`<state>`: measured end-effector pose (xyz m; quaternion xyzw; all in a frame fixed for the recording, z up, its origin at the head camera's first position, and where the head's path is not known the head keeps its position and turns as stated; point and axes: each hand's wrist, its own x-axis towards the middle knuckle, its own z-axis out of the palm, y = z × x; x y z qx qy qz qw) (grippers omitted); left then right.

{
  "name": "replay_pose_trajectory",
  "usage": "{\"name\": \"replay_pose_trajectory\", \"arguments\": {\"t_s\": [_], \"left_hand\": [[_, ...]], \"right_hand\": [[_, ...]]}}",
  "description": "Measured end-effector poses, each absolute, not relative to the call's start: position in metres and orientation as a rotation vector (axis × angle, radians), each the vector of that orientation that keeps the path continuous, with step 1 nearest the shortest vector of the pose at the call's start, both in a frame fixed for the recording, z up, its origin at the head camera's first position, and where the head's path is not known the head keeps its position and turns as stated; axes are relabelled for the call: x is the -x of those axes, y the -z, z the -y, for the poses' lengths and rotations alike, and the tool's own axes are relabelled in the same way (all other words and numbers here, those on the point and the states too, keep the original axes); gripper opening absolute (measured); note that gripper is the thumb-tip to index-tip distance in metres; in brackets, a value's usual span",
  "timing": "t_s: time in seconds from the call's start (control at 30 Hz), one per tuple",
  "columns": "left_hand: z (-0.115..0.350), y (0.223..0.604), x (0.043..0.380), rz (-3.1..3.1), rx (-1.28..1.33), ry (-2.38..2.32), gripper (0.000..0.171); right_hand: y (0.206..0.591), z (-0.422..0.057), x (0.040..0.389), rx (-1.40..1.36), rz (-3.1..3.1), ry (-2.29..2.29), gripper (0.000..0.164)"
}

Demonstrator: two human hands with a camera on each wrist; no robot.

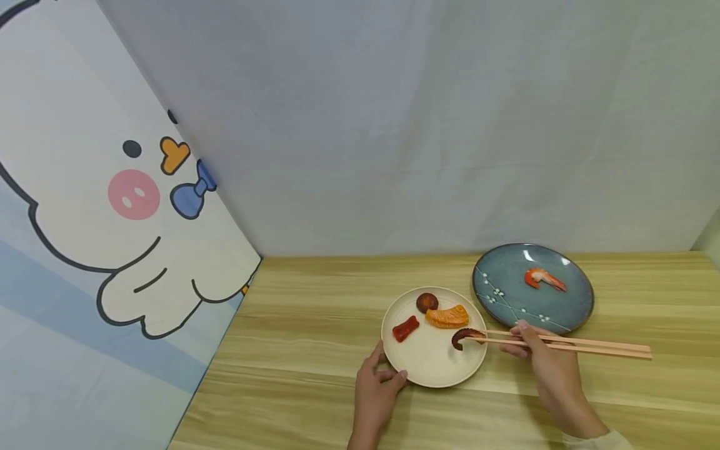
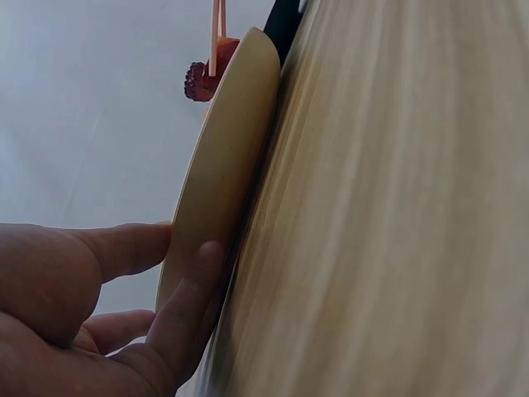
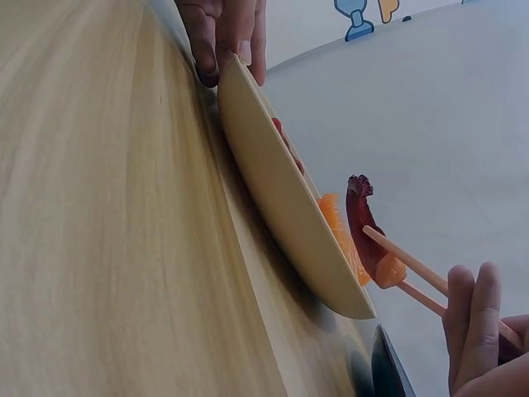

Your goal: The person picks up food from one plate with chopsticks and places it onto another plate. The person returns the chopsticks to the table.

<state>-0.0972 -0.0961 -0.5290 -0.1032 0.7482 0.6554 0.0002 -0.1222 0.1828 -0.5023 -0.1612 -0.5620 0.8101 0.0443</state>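
My right hand (image 1: 554,375) holds a pair of wooden chopsticks (image 1: 596,347), and their tips pinch a dark red octopus tentacle piece (image 1: 458,338) over the right side of a cream plate (image 1: 433,369). In the right wrist view the tentacle (image 3: 361,217) hangs above the rim, clear of it. With thumb and fingers spread along the plate's lower left rim, my left hand (image 1: 378,390) grips its edge. On that plate lie an orange salmon-like slice (image 1: 447,317), a round brown piece (image 1: 427,303) resembling a mushroom cap, and a small red strip (image 1: 405,329).
Behind my right hand stands a blue-grey plate (image 1: 506,269) with a white blossom pattern, bearing one red and white shrimp (image 1: 544,279). Both plates stand close together on the wood-grain table (image 1: 292,350). A pale cloth wall (image 1: 394,156) rises along the back, a cartoon-printed panel (image 1: 84,250) at left.
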Motion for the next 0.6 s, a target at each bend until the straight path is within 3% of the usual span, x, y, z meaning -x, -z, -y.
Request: {"name": "replay_pose_trajectory", "arguments": {"t_s": [0.6], "left_hand": [[0.0957, 0.5324, 0.0977, -2.365, 0.335, -2.041, 0.076]], "right_hand": [[0.5054, -0.1875, 0.1216, 0.484, 1.656, -2.508, 0.032]]}}
